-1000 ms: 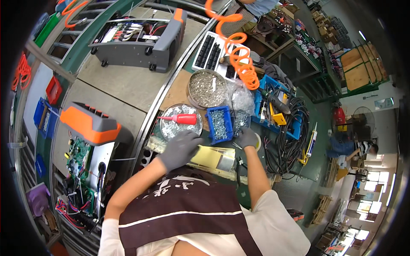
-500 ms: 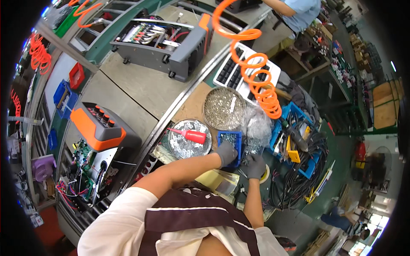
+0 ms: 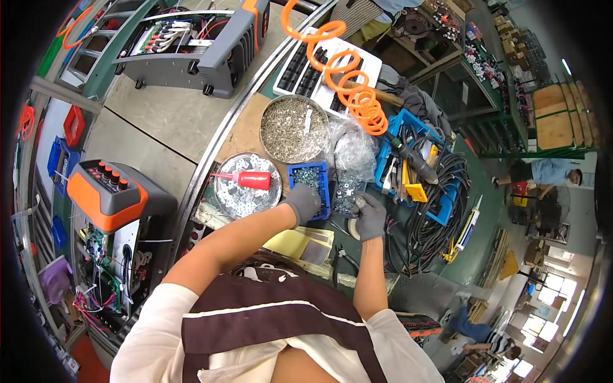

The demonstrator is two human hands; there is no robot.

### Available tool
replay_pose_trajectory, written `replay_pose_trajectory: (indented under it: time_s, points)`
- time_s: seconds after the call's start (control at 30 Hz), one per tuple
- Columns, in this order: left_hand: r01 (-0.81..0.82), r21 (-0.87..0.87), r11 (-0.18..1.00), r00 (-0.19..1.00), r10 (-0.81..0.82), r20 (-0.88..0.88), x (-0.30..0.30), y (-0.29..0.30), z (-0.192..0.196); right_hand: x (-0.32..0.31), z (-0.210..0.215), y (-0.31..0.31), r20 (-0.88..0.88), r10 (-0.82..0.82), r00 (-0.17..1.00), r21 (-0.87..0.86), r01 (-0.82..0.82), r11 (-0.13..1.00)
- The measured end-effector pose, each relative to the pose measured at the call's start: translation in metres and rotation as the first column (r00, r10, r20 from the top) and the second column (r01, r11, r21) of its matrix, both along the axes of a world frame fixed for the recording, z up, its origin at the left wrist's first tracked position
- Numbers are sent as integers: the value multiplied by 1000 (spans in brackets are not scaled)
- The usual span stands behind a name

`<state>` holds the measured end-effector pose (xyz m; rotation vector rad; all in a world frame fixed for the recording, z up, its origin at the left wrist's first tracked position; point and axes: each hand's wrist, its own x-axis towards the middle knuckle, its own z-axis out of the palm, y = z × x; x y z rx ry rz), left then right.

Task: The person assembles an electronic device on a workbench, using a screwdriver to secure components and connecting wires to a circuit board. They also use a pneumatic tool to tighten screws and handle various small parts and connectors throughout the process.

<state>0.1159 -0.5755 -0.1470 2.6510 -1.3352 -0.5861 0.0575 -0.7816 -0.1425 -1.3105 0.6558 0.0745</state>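
Note:
My left hand, in a grey glove, is curled over the near edge of a small blue bin filled with small metal screws. My right hand, also grey-gloved, sits just right of the bin with its fingertips pinched at the lower edge of a clear plastic bag of small metal parts. Whether those fingers hold anything is too small to tell. A round metal tray with flat metal pieces and a red bottle lies left of the bin.
A round pan of screws sits behind the bin, under an orange coiled hose. A blue tool tray and black cables lie to the right. An orange-and-grey machine stands at left. Pliers and yellow sheets lie near me.
My left hand moved from in front of the round tray to the blue bin's near edge. My right hand stayed by the bag. The view shifted as my head moved.

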Motion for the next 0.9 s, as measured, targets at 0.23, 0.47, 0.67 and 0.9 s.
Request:
replay_pose_trajectory:
  time_s: [0.23,0.47,0.67,0.9]
  points:
    - [-35,-44,998,998,37,50,-6,1,-16,-6,5,9,17,-3,1000,-333,8,943]
    - [-71,-337,939,996,82,18,-8,12,-27,-12,-3,6,129,-186,974,-260,215,942]
    - [-547,-462,698,830,380,-408,-7,12,-10,-8,22,16,120,-181,976,-264,207,942]
    - [-971,7,241,-134,-517,-846,-32,68,51,-5,72,57,234,-97,967,-83,119,989]
